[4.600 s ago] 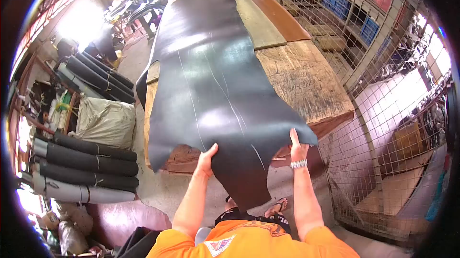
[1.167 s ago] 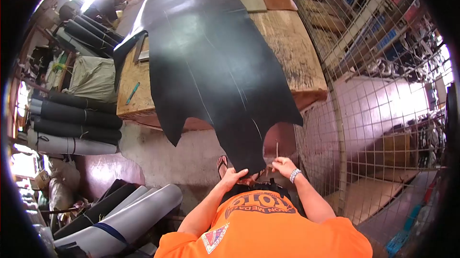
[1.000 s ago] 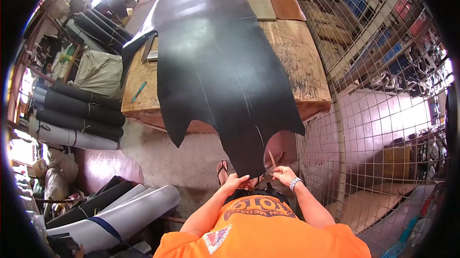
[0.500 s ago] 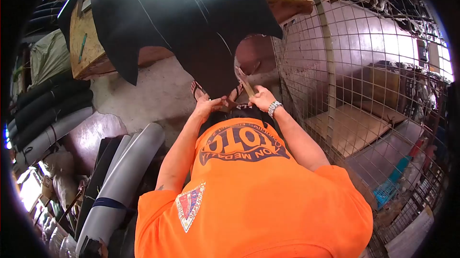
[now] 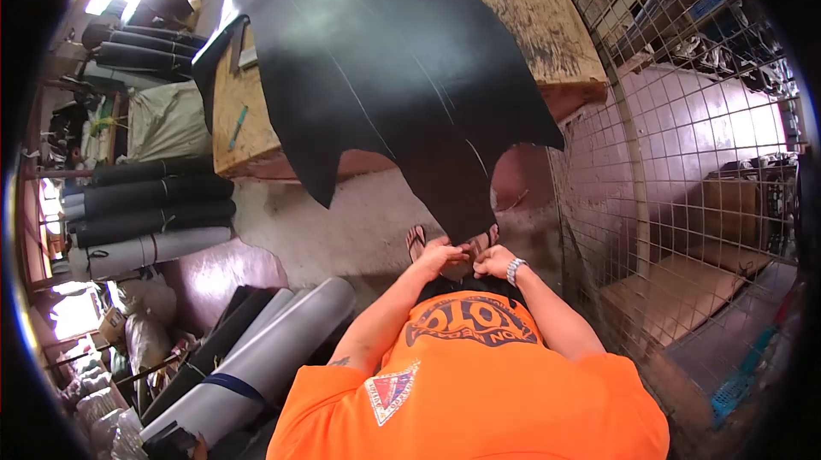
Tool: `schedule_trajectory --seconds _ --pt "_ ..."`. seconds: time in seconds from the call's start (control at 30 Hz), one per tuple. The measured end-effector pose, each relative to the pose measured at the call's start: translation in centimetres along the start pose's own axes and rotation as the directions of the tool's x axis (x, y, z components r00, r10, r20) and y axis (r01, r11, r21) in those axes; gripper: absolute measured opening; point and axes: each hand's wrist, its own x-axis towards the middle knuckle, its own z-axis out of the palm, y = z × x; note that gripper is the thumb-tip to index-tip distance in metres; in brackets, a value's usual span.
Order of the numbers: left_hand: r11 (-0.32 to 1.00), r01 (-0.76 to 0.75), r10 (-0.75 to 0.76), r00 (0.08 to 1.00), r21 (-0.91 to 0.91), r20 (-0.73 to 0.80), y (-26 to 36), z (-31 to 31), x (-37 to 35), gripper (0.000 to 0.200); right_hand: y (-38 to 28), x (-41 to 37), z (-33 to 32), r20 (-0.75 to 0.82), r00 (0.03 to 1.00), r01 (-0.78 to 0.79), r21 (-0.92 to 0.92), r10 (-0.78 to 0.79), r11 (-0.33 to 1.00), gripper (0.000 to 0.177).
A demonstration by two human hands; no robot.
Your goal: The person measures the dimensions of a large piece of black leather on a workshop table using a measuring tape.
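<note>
Through my head view: dark leather sheet (image 5: 385,58) draped over the worn wooden table (image 5: 547,24), its near end overhanging the edge. Long axis runs from the top of my view down toward the wearer, slanting slightly right. A tapering tongue points at the wearer's waist; a sharper lobe hangs to its left, a broader one juts right. Surface smooth, with a soft sheen in the middle; thin pale lines run roughly lengthwise.

Left hand (image 5: 441,256) at the tongue's tip, partly closed, fingers bent inward; I can't tell how firmly it grips. Right hand (image 5: 493,262) just beside it, fingers curled closed; something small and brownish shows between the hands, too blurred to name.

Table wood scuffed and scratched. A slim turquoise tool (image 5: 239,128) lies on it, left of the leather. Wire mesh fence (image 5: 637,161) to the right; dark cylindrical rolls (image 5: 162,195) stacked left, below a creased pale sack (image 5: 167,122).
</note>
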Motion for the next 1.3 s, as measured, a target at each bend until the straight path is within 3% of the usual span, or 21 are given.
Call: schedule_trajectory --seconds 0.07,0.13,0.17,0.23,0.3,0.33,0.37,0.4,0.47,0.53,0.57,0.67,0.7,0.77,0.8,0.9,0.93,1.0,1.03,1.13,1.3 --pt "0.995 0.068 -0.064 0.997 -0.077 0.049 -0.2 -1.6 1.1 0.040 -1.8 -0.7 0.9 -0.014 0.999 0.035 0.045 -0.035 0.998 0.020" --pt "0.995 0.095 -0.096 0.995 0.036 0.027 0.5 -1.4 0.7 0.044 -2.7 -1.3 1.9 -0.033 0.997 0.077 0.136 -0.073 0.988 0.020" --pt "0.964 0.066 -0.072 0.997 0.256 0.015 0.7 -1.9 0.3 0.045 -2.9 -1.4 2.4 -0.032 0.994 0.105 0.164 -0.102 0.981 0.017" --pt "0.769 0.021 -0.052 0.998 0.639 0.030 3.2 -1.4 -1.6 0.046 -4.1 -2.1 3.5 -0.036 0.981 0.194 0.168 -0.191 0.966 0.017" --pt "0.763 -0.308 0.206 0.949 0.569 0.238 2.2 -3.0 -2.2 0.041 -5.7 -3.0 5.2 -0.069 0.979 0.200 0.144 -0.192 0.969 0.017" --pt "0.736 -0.355 0.191 0.926 0.577 0.327 2.5 -4.4 -2.1 0.039 -5.8 -3.0 6.4 -0.082 0.976 0.214 0.207 -0.201 0.955 0.017" --pt "0.610 -0.454 0.249 0.888 0.650 0.387 2.7 -5.8 -2.4 0.037 -6.2 -2.9 7.4 -0.099 0.972 0.234 0.266 -0.215 0.935 0.016" --pt "0.465 -0.539 0.305 0.842 0.703 0.444 3.3 -7.0 -3.0 0.037 -7.6 -3.5 8.4 -0.114 0.979 0.189 0.180 -0.171 0.965 0.017" --pt "0.243 -0.652 0.411 0.740 0.718 0.533 6.1 -7.6 -6.5 0.035 -7.7 -3.4 9.8 -0.090 0.965 0.259 0.201 -0.246 0.945 0.017" --pt "0.306 -0.582 0.213 0.813 0.753 0.542 10.2 -8.6 -9.6 0.031 -7.3 -3.2 10.9 -0.105 0.947 0.320 0.235 -0.303 0.918 0.016" --pt "0.270 -0.478 0.012 0.870 0.836 0.494 13.1 -9.0 -11.2 0.030 -7.3 -3.3 11.3 -0.113 0.944 0.330 0.254 -0.311 0.909 0.015" --pt "0.405 -0.327 -0.082 0.917 0.854 0.390 17.4 -9.4 -15.4 0.026 -9.7 -5.1 11.5 -0.101 0.941 0.336 0.197 -0.322 0.921 0.021" --pt "0.380 -0.357 -0.092 0.903 0.853 0.419 17.8 -9.0 -15.8 0.025 -11.1 -5.9 12.0 -0.106 0.929 0.368 0.181 -0.354 0.912 0.023" --pt "0.320 -0.417 -0.064 0.886 0.850 0.459 19.7 -8.5 -16.4 0.024 -14.3 -5.8 12.2 -0.085 0.889 0.458 0.113 -0.450 0.882 0.026" --pt "0.251 -0.421 -0.087 0.887 0.872 0.453 20.9 -8.4 -16.6 0.024 -15.0 -5.3 12.4 -0.075 0.886 0.464 0.194 -0.458 0.864 0.027" --pt "0.276 -0.437 0.074 0.898 0.856 0.435 25.2 -10.4 -18.1 0.024 -16.2 -4.3 11.1 -0.137 0.836 0.548 0.169 -0.532 0.819 0.021" --pt "0.225 -0.334 0.075 0.942 0.915 0.326 27.8 -10.4 -19.8 0.023 -16.3 -3.9 10.2 -0.150 0.819 0.570 0.109 -0.553 0.815 0.020" --pt "0.206 -0.226 0.143 0.969 0.952 0.199 31.6 -12.9 -21.7 0.021 -15.3 -2.4 8.7 -0.192 0.809 0.585 0.184 -0.555 0.790 0.017" --pt "0.205 -0.177 0.175 0.974 0.963 0.141 33.3 -14.0 -22.6 0.020 -15.4 -2.4 7.7 -0.223 0.803 0.581 0.092 -0.552 0.809 0.016" --pt "0.121 -0.257 0.270 0.938 0.959 0.217 38.1 -17.3 -23.2 0.020 -16.2 -2.3 6.6 -0.256 0.857 0.498 0.196 -0.447 0.844 0.013" --pt "0.082 -0.104 0.316 0.946 0.991 0.073 48.8 -21.3 -21.0 0.022 -18.5 -0.5 4.5 -0.367 0.834 0.466 0.070 -0.412 0.882 0.011"
